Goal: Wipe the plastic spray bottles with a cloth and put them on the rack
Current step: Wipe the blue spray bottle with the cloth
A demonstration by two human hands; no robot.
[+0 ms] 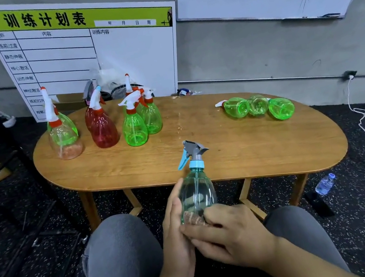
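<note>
Head-worn view, forward and down, close above hands, table (252, 150) beyond.

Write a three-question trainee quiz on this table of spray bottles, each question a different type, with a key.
1. True or false: the teal bottle with the grey and blue trigger stands on the wooden table.
2. Multiple choice: the three green bottles at the table's right end are A) upright, B) lying on their sides, C) stacked.
3. Fill in: the left hand holds the teal bottle's ____ side.

Key
1. False: both hands hold it above the person's lap, with the right hand at its base.
2. B
3. left
</note>
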